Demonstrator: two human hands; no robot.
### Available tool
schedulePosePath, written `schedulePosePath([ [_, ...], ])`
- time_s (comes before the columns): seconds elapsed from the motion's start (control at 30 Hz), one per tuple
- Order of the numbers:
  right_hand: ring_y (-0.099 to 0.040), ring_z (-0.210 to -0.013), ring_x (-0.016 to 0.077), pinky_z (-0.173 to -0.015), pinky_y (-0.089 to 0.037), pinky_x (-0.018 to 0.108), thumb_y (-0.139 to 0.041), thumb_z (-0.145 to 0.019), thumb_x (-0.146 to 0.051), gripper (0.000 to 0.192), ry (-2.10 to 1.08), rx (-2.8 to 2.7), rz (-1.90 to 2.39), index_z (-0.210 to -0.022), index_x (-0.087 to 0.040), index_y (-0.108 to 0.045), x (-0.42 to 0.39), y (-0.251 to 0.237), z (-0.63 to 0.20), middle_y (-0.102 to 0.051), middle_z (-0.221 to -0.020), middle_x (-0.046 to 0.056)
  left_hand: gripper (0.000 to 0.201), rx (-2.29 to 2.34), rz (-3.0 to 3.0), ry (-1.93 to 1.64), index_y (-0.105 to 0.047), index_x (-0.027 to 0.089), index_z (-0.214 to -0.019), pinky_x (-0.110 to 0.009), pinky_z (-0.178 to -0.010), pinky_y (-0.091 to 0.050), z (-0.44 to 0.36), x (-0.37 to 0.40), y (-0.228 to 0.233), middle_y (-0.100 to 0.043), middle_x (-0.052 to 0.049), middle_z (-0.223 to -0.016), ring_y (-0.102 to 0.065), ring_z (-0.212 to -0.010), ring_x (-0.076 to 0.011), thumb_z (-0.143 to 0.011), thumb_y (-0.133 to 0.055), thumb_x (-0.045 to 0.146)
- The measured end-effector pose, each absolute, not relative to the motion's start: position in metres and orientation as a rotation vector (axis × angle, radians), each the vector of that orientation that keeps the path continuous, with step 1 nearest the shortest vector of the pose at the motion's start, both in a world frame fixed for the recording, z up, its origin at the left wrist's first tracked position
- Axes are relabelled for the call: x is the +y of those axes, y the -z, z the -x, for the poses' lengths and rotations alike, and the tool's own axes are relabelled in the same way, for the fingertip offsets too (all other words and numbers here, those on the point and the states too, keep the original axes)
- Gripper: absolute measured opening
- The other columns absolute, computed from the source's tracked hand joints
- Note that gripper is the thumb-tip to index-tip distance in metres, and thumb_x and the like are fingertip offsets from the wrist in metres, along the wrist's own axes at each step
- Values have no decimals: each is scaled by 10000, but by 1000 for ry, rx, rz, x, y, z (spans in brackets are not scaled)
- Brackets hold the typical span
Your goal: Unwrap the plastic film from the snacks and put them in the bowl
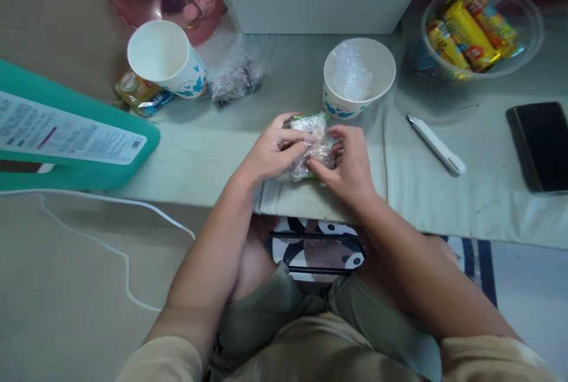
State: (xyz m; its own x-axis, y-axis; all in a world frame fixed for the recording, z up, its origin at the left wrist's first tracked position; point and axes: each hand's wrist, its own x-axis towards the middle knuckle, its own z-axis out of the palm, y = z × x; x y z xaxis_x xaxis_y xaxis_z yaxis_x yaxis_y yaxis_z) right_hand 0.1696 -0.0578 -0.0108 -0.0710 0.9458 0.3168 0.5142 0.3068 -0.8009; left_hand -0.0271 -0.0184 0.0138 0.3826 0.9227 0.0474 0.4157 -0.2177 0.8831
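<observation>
Two clear-wrapped snack packets (309,128) with green edges and pale, crumbly-looking contents lie one behind the other near the table's front edge. My left hand (277,148) grips them from the left, its thumb and fingers pressed on the wrap where they meet. From the right, my right hand (348,160) curls round the nearer packet, thumb at its front and fingers along its side. Just behind them stands a paper cup (332,89) with blue leaf prints, holding crumpled clear wrap (350,71).
Another paper cup (195,74) stands at left by a dark wrapped packet (235,80) and a yellow snack packet (139,89). A green container (133,172) borders the left. Rightward are a white utility knife (437,144), a black phone (541,145) and a clear bowl (530,45) of snack bars.
</observation>
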Motion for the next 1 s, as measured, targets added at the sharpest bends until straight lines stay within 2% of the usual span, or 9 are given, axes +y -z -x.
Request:
schedulePosePath([
  [0.1, -574, -1106, 267, -884, -570, 426, -773, -778, -355, 527, -609, -1734, 1240, -1272, -253, -620, -55, 14, -172, -505, -1331, 132, 300, 1051, -1761, -655, -793, 211, -1095, -433, -1067, -560, 29, -21, -18, -447, -126, -1561, -581, -1351, -332, -813, -735, 296],
  [0.23, -582, -832, 171, -840, -587, 438, -716, -853, -355, 172, -692, -1753, 1311, -973, -233, -699, -53, 16, -180, -512, -1313, 106, 301, 1010, -1714, -648, -761, 213, -1039, -372, -1008, -581, 24, -25, -16, -417, -116, -1597, -647, -1248, -279, -751, -798, 294],
  [0.33, -506, -687, 111, -714, -579, 389, -700, -878, -388, 178, -761, -1700, 1304, -866, -211, -684, -53, 16, -183, -521, -1311, 103, 387, 1039, -1576, -813, -680, 247, -1155, -307, -890, -599, 15, -24, -9, -541, -108, -1468, -704, -1068, -195, -791, -779, 335],
  [0.43, -492, -666, 109, -660, -553, 358, -693, -882, -390, 179, -742, -1696, 1282, -850, -215, -674, -53, 14, -184, -556, -1260, 95, 472, 1008, -1471, -828, -597, 277, -1247, -273, -758, -586, 7, -22, -4, -691, -55, -1127, -710, -892, -165, -814, -766, 360],
  [0.5, -536, -715, 140, -670, -549, 356, -702, -869, -383, 162, -705, -1735, 1245, -915, -230, -675, -54, 10, -187, -586, -1208, 91, 389, 1014, -1462, -790, -616, 258, -1177, -262, -689, -558, 4, -20, -5, -691, -23, -946, -684, -789, -155, -823, -749, 353],
  [0.63, -621, -962, 257, -877, -537, 456, -665, -880, -367, 240, -474, -1746, 1268, -1082, -238, -644, -52, 2, -213, -636, -1086, 104, 301, 1146, -1451, -950, -605, 265, -1051, -237, -612, -491, 2, -17, -7, -642, 13, -881, -599, -679, -115, -779, -734, 265],
  [0.8, -544, -1221, 411, -1106, -318, 660, -746, -781, -320, 426, -66, -1384, 1868, -1181, -236, -625, -45, 11, -277, -635, -1246, 194, 278, 1404, -1356, -1191, -561, 277, -994, -223, -562, -435, 6, -9, 0, -555, 33, -803, -541, -632, -101, -771, -704, 193],
  [0.9, -574, -1153, 429, -1047, -345, 688, -726, -779, -319, 253, -145, -1426, 1990, -1011, -233, -670, -43, 18, -301, -664, -1166, 192, 310, 1464, -1294, -1248, -552, 292, -1050, -229, -568, -454, 9, -3, 7, -556, 34, -795, -576, -654, -116, -798, -721, 225],
  [1.0, -635, -938, 336, -945, -433, 588, -623, -884, -370, 129, -171, -1453, 1955, -936, -265, -678, -50, 16, -300, -685, -935, 118, 454, 1467, -1293, -1234, -512, 328, -1232, -264, -644, -523, 9, -1, 13, -629, 10, -905, -660, -767, -153, -843, -746, 326],
])
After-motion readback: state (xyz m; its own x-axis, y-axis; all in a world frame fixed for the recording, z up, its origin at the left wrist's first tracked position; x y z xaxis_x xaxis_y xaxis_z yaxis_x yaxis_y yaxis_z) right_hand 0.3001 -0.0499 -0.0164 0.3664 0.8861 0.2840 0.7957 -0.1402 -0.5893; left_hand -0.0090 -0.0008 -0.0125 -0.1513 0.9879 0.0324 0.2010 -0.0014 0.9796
